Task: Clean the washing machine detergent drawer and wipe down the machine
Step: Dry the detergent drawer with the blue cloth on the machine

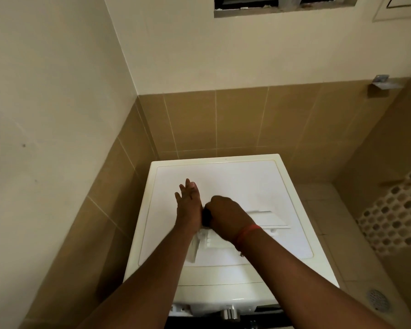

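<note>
Hands (pixel 189 205) (pixel 226 216) over detergent drawer (pixel 268 218), atop washing machine (pixel 235 176)

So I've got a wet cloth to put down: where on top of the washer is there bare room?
The far half of the washer top is bare, from the left hand to the back rim, and so is its right strip. The near middle is crowded: drawer parts lie under the right hand.

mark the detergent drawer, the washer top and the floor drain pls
detergent drawer (pixel 269 219): head view, flat white panel right of the right wrist.
washer top (pixel 235 181): head view, bare rear lid surface.
floor drain (pixel 377 300): head view, grate centre.
</note>
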A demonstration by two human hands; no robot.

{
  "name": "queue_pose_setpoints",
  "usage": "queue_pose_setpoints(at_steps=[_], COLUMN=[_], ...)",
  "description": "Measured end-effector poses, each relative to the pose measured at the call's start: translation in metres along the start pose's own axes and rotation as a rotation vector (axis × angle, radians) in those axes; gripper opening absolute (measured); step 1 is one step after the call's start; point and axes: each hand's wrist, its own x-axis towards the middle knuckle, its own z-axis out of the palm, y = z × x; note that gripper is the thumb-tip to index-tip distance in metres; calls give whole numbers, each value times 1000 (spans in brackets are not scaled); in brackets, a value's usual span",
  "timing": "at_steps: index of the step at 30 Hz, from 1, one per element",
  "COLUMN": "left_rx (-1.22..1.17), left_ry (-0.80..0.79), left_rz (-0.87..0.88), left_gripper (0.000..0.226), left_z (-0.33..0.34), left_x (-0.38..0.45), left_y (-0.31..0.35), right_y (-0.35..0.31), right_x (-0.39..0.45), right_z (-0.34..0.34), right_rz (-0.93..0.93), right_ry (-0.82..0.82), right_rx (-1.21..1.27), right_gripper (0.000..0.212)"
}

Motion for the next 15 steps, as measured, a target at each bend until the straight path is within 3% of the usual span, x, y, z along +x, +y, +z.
queue_pose_setpoints(at_steps=[4,9,15], left_rx=[63,-13,35], left_ry=[5,-35,4], left_rz=[9,-27,15], left_gripper=[60,60,60], left_z=[0,2,1], left_x=[2,8,4], left_y=[-3,-3,-4], right_y=[-3,-9,-12], right_x=[14,7,12], right_z=[-5,-2,-15], right_rz=[94,89,123], right_ry=[22,-113,-23], right_rx=[15,5,-17], right_gripper=[20,20,15])
